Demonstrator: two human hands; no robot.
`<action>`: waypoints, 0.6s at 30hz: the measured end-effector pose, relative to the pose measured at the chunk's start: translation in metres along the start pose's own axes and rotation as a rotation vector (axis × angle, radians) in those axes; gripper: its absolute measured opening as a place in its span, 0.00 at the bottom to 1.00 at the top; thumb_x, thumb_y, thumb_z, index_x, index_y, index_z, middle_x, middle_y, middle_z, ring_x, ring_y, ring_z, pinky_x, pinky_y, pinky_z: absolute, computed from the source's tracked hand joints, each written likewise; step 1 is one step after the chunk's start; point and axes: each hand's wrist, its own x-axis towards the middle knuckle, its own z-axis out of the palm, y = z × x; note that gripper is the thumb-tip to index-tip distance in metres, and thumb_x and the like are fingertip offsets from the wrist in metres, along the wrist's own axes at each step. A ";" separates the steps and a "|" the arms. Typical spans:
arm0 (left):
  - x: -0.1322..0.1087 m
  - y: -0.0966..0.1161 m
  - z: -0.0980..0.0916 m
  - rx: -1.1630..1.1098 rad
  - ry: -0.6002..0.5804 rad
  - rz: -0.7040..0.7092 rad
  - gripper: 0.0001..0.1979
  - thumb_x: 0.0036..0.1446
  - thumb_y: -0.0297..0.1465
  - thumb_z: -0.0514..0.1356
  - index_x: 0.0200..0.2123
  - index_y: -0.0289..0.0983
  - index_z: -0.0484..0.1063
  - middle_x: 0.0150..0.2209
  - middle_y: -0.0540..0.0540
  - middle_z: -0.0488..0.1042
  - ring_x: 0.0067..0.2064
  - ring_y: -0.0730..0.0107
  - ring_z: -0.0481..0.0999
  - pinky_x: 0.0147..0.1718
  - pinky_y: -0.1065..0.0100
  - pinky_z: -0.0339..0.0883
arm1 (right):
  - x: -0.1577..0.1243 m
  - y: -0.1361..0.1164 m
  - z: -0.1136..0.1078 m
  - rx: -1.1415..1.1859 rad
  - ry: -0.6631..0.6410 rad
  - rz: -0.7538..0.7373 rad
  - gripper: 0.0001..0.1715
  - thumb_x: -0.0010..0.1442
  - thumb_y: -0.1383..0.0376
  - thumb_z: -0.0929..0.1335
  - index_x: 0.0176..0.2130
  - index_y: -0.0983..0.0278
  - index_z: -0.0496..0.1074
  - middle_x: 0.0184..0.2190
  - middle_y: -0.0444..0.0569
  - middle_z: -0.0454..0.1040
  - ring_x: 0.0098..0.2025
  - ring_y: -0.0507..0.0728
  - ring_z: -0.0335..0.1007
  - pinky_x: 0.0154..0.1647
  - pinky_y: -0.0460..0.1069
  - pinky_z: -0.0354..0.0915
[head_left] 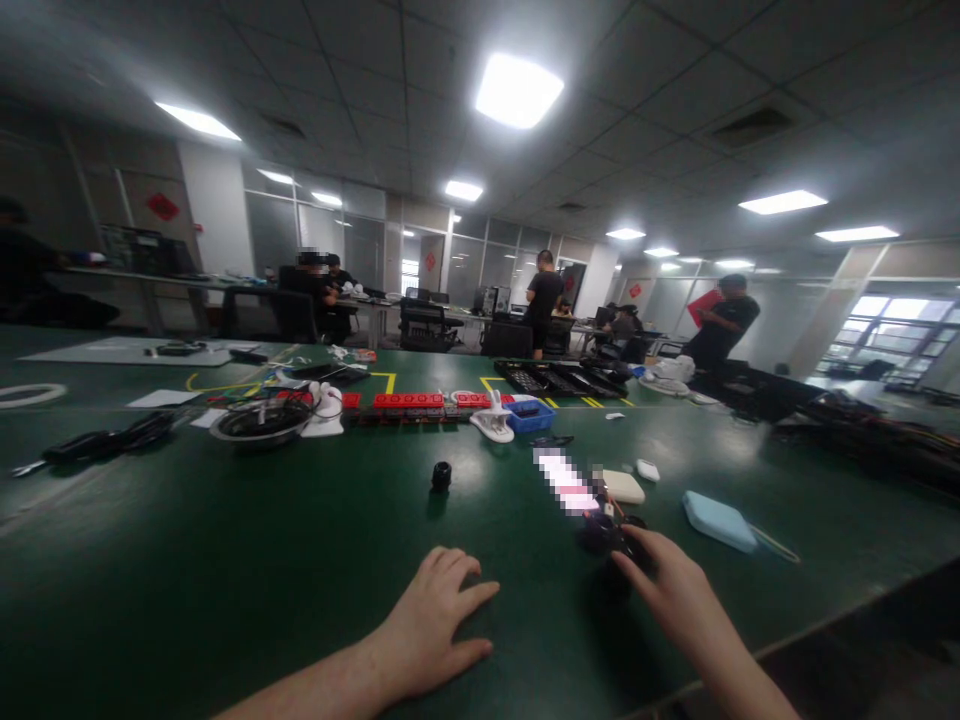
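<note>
My left hand (442, 620) rests low over the green table, empty, with its fingers apart. Beyond its fingertips a small black cylindrical part (442, 477) stands upright on the table, not touching the hand. My right hand (667, 577) pinches a dark, rounded object (600, 535) between thumb and fingers. Thin orange-brown strands and a small white piece show at its far side; blur hides its exact kind. Just past it lie a phone (564, 480) with a lit, pixelated screen and a cream-coloured case (622, 487).
A light blue case (720, 520) with a strap lies at the right, near a small white item (647, 470). Farther back are a blue bin (529, 415), a red rack (409, 400), a metal bowl (262, 425) and black cables (112, 440). Several people are in the background.
</note>
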 end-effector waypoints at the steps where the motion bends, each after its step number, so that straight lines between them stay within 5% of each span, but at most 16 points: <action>1: 0.000 0.000 0.000 -0.007 -0.007 -0.003 0.28 0.46 0.38 0.63 0.52 0.49 0.61 0.50 0.47 0.64 0.52 0.57 0.61 0.53 0.50 0.52 | -0.002 0.001 0.003 -0.001 -0.001 -0.005 0.19 0.51 0.59 0.63 0.41 0.65 0.70 0.39 0.53 0.72 0.41 0.61 0.69 0.42 0.54 0.64; 18: 0.000 0.000 0.000 -0.063 -0.024 -0.050 0.29 0.48 0.40 0.61 0.54 0.47 0.58 0.51 0.47 0.63 0.53 0.56 0.60 0.54 0.50 0.50 | -0.006 0.013 0.028 -0.071 -0.053 0.011 0.20 0.53 0.58 0.62 0.42 0.67 0.70 0.41 0.55 0.70 0.41 0.61 0.69 0.41 0.53 0.65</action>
